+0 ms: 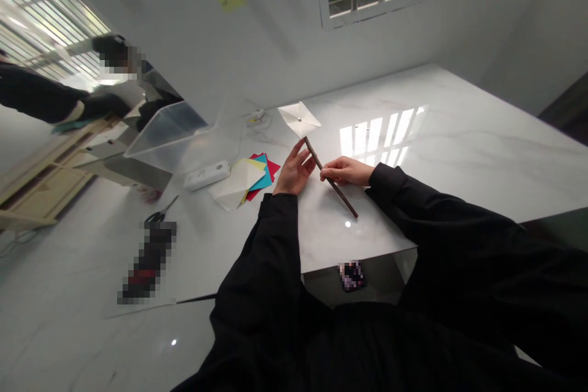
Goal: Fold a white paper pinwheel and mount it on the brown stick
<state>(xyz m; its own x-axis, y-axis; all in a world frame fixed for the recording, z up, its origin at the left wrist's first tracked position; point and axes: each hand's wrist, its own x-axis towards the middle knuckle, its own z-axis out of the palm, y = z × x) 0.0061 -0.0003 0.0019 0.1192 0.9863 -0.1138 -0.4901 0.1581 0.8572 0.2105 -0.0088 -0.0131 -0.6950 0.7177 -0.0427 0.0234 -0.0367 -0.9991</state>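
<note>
A brown stick (pixel 342 196) slants over the white table, its upper end close to a white paper pinwheel (pixel 294 119) with a small round piece at its centre. Whether stick and pinwheel are joined I cannot tell. My right hand (pixel 345 170) pinches the stick around its middle between thumb and fingers. Near the stick's upper end, my left hand (pixel 295 169) has its fingers curled about it, the index finger reaching up to the tip. Left of that hand lie overlapping sheets of coloured paper (pixel 261 173) in white, yellow, blue and red.
A white power strip (pixel 206 176) and a clear plastic bin (pixel 172 135) stand to the left. Scissors (pixel 158 215) lie nearer me, beside a blurred-out dark object (pixel 149 263). A small coiled item (pixel 258 117) rests by the wall. Another person (pixel 41 95) is at the far left.
</note>
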